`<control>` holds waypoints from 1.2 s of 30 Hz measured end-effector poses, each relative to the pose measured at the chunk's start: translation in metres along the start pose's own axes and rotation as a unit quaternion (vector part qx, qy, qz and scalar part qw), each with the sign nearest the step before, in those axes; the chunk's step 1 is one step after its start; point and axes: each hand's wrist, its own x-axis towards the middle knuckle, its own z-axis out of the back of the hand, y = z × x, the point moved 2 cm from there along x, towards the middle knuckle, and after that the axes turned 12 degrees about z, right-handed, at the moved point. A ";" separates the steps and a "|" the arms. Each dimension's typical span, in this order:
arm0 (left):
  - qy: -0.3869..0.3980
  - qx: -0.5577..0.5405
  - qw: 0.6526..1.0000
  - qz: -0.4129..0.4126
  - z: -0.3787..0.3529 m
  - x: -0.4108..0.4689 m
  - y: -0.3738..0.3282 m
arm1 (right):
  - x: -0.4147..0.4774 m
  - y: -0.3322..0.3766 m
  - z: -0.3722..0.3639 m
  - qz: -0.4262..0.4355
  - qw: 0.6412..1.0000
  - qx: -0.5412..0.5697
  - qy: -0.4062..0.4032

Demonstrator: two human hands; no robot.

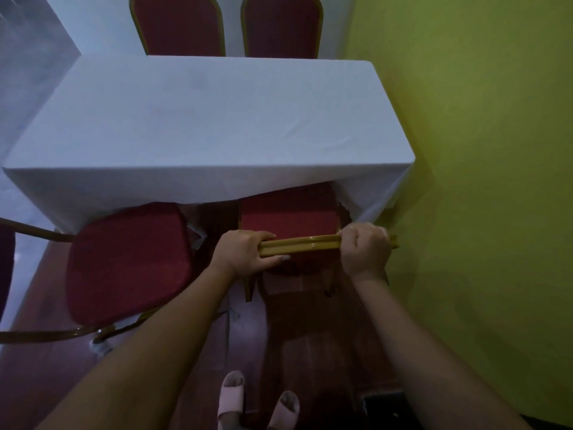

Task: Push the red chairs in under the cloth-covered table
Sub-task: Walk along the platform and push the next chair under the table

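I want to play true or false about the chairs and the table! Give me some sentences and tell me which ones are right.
1. Both hands grip the gold top rail of the chair by the green wall. True: left hand, right hand.
2. The tablecloth is red. False: it is white.
3. The chair on the left is pushed fully under the table. False: its seat sticks out.
4. Two red chair backs show at the table's far side. True.
5. Plates sit on the table. False: no plates there.
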 end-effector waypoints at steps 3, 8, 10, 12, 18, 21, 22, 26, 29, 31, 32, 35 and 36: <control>-0.010 0.005 1.000 0.007 -0.002 0.013 0.000 | 0.013 -0.008 -0.005 0.021 1.000 -0.011 0.000; -0.009 0.004 1.000 0.008 -0.010 0.027 -0.017 | 0.031 -0.027 0.002 0.036 0.999 -0.003 -0.003; -0.006 0.000 1.000 0.013 -0.012 0.030 -0.017 | 0.035 -0.030 0.000 0.030 1.000 -0.005 -0.005; -0.003 -0.004 1.000 0.013 -0.013 0.031 -0.015 | 0.036 -0.031 -0.003 0.019 1.000 -0.008 -0.005; 0.023 0.026 0.998 0.045 -0.012 0.026 -0.019 | 0.031 -0.033 -0.004 -0.005 1.000 -0.006 0.030; 0.034 0.021 0.996 0.085 -0.010 0.018 -0.022 | 0.027 -0.027 0.001 -0.014 0.999 -0.006 0.031; 0.034 0.007 0.995 0.097 -0.009 0.015 -0.023 | 0.025 -0.023 0.003 -0.019 1.000 -0.002 0.022; 0.005 -0.058 0.991 0.118 -0.006 -0.004 -0.030 | 0.016 -0.009 0.013 -0.043 0.999 -0.001 -0.009; 0.009 -0.067 0.989 0.133 -0.006 -0.029 -0.026 | 0.012 -0.006 0.015 -0.064 0.998 -0.008 -0.004; 0.057 -0.064 0.986 0.144 -0.001 -0.040 -0.021 | 0.010 -0.001 0.015 -0.085 0.996 -0.008 0.006; 0.077 -0.056 0.985 0.144 0.003 -0.043 -0.018 | 0.008 0.002 0.014 -0.093 0.995 -0.009 0.015; 0.119 -0.023 0.984 0.132 0.014 -0.052 -0.010 | 0.002 0.014 0.015 -0.103 0.993 -0.014 0.058; 0.135 -0.015 0.982 0.130 0.016 -0.057 -0.007 | -0.001 0.019 0.017 -0.103 0.992 -0.017 0.072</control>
